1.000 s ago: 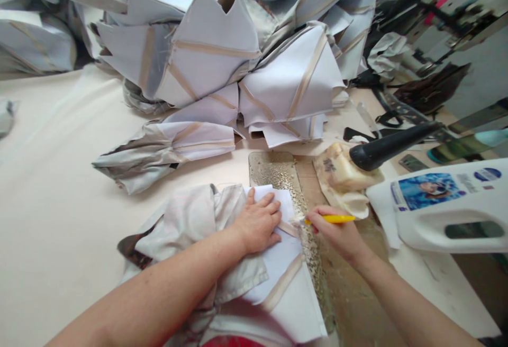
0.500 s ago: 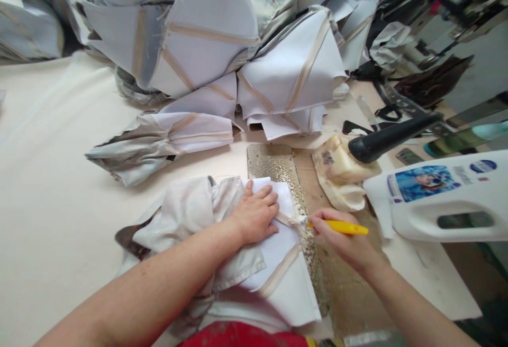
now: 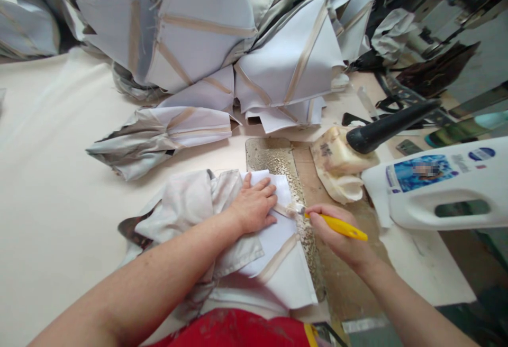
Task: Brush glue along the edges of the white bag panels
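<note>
I see my left hand pressed flat, fingers spread, on a white fabric piece with tan seam tape, low in the centre of the frame. My right hand is clenched around a yellow-handled brush, its tip touching the end of a tape strip just right of my left fingertips. Compared with a second ago, the handle has swung from level to slanting down toward the lower right, while the tip has stayed at the same spot on the tape; I judge this seam end is still being worked.

The piece overlaps a crusted metal plate. Right of it sits a stained glue tub with a black handle across it, then a white jug on its side. A heap of taped pieces fills the top of the frame on the cream surface.
</note>
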